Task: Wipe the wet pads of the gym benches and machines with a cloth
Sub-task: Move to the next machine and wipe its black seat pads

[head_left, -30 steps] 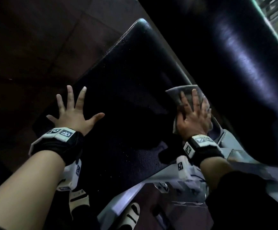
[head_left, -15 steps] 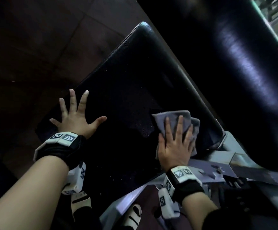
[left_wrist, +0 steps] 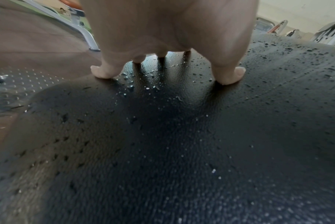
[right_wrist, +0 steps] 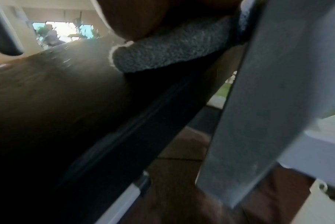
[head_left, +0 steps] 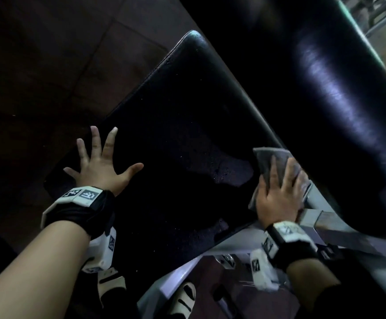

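head view: the left hand lies flat on the near left part of the black seat pad, all 5 fingers straight and spread wide, holding nothing. the right hand presses flat on the grey cloth at the pad's right edge, fingers straight and close together on top of it. the cloth sticks out beyond the fingertips and a little past the heel of the hand. just right of it runs the grey frame, and above that the back pad. droplets glint on the seat pad between the 2 hands.

left wrist view: the left hand is seen from below the palm, with the little finger and thumb tips planted on the seat pad and well apart. water beads dot the pad around and under the fingers.

right wrist view: blurred. the cloth is a folded roll squeezed between the right hand above and the seat pad edge below. its right end seems to touch the frame. the fingers themselves are out of sight here.
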Tool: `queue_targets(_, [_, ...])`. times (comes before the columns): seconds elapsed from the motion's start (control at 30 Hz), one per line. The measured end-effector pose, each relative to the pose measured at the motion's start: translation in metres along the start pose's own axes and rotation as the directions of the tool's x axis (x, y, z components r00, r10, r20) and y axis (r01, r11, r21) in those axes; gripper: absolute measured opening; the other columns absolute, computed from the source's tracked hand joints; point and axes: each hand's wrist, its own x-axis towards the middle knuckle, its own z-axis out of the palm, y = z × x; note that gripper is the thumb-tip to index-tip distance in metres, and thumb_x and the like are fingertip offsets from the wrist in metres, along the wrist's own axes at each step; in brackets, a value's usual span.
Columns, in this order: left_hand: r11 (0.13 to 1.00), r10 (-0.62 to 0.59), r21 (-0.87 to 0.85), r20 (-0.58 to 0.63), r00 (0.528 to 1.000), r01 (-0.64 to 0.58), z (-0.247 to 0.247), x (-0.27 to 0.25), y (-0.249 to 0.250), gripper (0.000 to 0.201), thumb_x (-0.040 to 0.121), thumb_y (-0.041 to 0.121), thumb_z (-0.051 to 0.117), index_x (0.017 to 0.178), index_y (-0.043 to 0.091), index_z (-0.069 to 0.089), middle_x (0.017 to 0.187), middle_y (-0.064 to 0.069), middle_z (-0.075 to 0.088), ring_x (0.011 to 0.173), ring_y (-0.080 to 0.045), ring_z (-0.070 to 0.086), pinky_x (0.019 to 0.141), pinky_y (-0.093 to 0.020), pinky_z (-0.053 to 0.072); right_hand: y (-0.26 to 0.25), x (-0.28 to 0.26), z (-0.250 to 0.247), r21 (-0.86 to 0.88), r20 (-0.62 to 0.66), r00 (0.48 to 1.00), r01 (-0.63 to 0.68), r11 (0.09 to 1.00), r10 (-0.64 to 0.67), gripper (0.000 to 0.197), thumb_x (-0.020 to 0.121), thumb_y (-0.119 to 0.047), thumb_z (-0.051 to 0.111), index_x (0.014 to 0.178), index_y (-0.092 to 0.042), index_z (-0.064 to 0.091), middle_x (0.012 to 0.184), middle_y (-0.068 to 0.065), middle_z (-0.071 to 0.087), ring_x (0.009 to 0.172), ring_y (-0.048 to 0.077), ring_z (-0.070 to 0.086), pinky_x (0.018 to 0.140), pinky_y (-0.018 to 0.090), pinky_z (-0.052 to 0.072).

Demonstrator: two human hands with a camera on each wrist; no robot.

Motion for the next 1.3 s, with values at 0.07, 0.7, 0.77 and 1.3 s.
queue_targets(0.07, [1.0,-0.004,0.005,-0.007,1.0,0.004,0.001,0.001,0.0,0.099,0.063,0.08,0.045,0.143,0.055,-0.008,0.153,0.018,-0.029,0.144,-0.021,-0.023,0.105,-0.074,0.002,-0.004,-0.025,0.015,-0.022,0.052,0.997,0.055,0.998,-0.053,0.061,0.09,-0.058,0.017,0.148,-0.044,0.005,0.156,-0.009,-0.022,0.144,0.026,-0.018,0.113,0.043,-0.017])
queue_targets(0.7, [1.0,0.01,0.009,-0.051,0.999,-0.01,0.004,0.002,-0.002,0.096,0.069,0.078,0.047,0.144,0.054,-0.008,0.155,0.016,-0.027,0.144,-0.022,-0.022,0.104,-0.074,0.002,-0.017,0.034,-0.036,0.144,0.107,0.968,-0.241,0.96,0.227,0.051,0.101,-0.047,0.027,0.147,-0.025,0.031,0.149,0.017,0.034,0.135,0.036,0.033,0.11,0.042,0.022])
queue_targets(0.77, [1.0,0.004,0.009,-0.05,0.999,-0.003,0.004,0.002,-0.002,0.096,0.069,0.077,0.048,0.144,0.054,-0.008,0.155,0.016,-0.027,0.144,-0.022,-0.022,0.105,-0.074,0.002,-0.005,0.012,-0.016,0.042,0.001,0.986,-0.169,0.985,0.169,0.055,0.097,-0.046,0.029,0.147,-0.022,0.032,0.148,0.024,0.03,0.133,0.042,0.03,0.11,0.05,0.02])
queue_targets(1.3, [1.0,-0.011,0.002,-0.05,0.999,0.011,0.004,0.002,0.002,0.096,0.074,0.073,0.054,0.145,0.053,-0.008,0.154,0.017,-0.027,0.144,-0.022,-0.022,0.106,-0.073,0.004,-0.023,-0.001,0.005,0.061,-0.007,0.986,-0.168,0.984,0.169,0.054,0.09,-0.063,0.024,0.142,-0.055,0.013,0.159,-0.003,-0.006,0.144,0.032,-0.005,0.116,0.05,-0.001])
